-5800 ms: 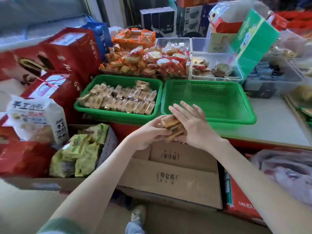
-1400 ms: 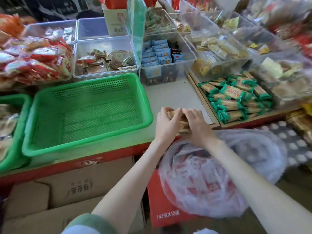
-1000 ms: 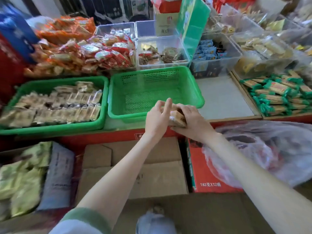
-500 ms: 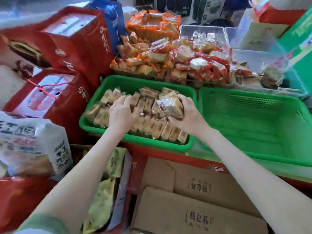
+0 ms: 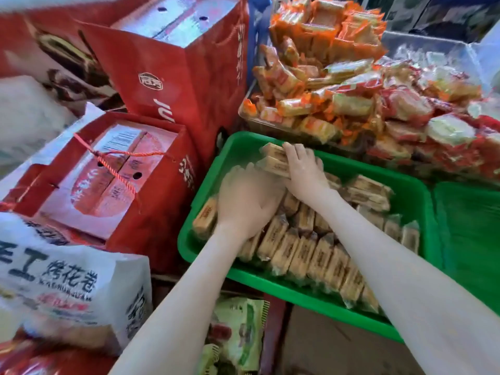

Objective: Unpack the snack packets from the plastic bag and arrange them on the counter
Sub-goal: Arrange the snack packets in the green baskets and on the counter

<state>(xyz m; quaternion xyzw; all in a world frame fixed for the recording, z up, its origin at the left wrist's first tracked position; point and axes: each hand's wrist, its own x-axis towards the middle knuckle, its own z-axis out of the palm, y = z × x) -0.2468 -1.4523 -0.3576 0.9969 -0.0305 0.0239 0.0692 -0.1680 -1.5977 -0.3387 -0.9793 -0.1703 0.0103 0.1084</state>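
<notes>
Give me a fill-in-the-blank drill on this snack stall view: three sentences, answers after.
1. The tan snack packets lie in rows inside a ___ basket.
2. A few packets at the basket's far edge are gripped by the ___ hand; the left hand lies on the rows.
3. Left of the basket stands a ___ box with a rope handle.
Missing words: green; right; red.

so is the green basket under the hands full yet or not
Not full: packets line the near side of the green basket, but its far left corner shows bare floor.
</notes>
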